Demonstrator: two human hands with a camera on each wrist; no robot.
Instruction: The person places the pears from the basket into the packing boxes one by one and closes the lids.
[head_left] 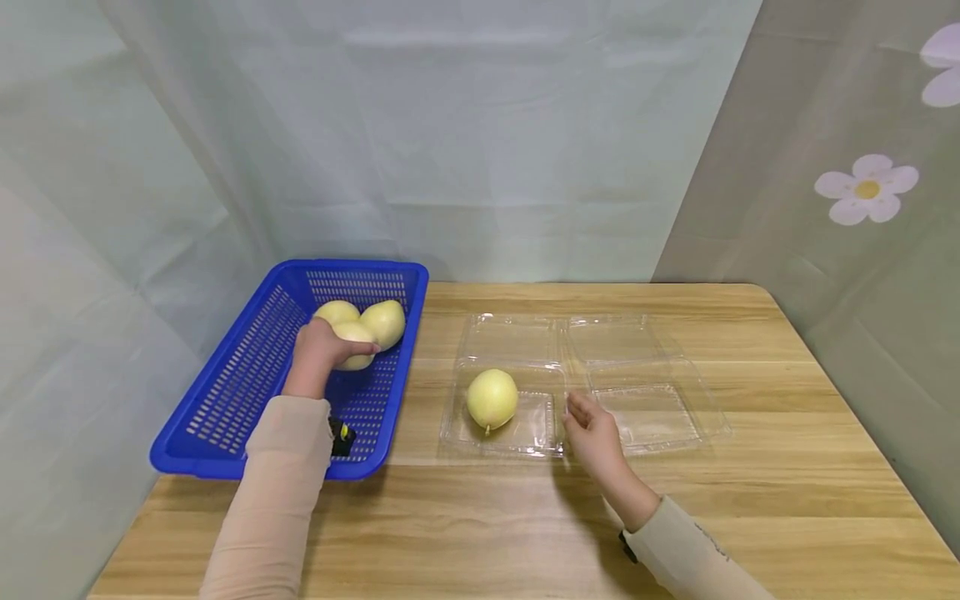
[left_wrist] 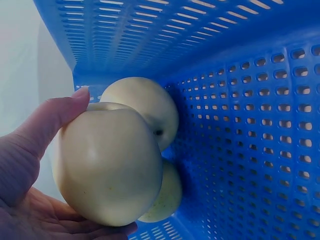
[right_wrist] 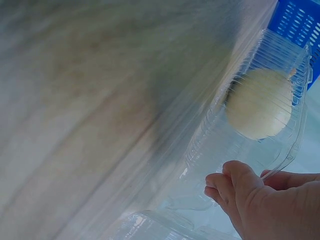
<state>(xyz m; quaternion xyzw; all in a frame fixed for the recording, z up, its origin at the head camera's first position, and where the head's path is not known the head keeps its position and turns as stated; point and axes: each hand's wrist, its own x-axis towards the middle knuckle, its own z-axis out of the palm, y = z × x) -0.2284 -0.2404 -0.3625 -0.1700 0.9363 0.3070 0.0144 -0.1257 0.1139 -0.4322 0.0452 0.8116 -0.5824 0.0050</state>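
Note:
My left hand reaches into the blue plastic basket and grips a round pale-yellow pear, thumb near its top and fingers beneath. Two more pears lie against it, one pear at its side and another pear partly hidden. On the table, an open clear plastic clamshell box holds one pear with its stem toward me. At that box's right edge is my right hand, which pinches the rim between thumb and fingers in the right wrist view.
A second open clear clamshell box lies just right of the first, their edges close together. Both stand on a wood-grain table. Pale curtains hang behind and at both sides. The basket's raised walls surround my left hand.

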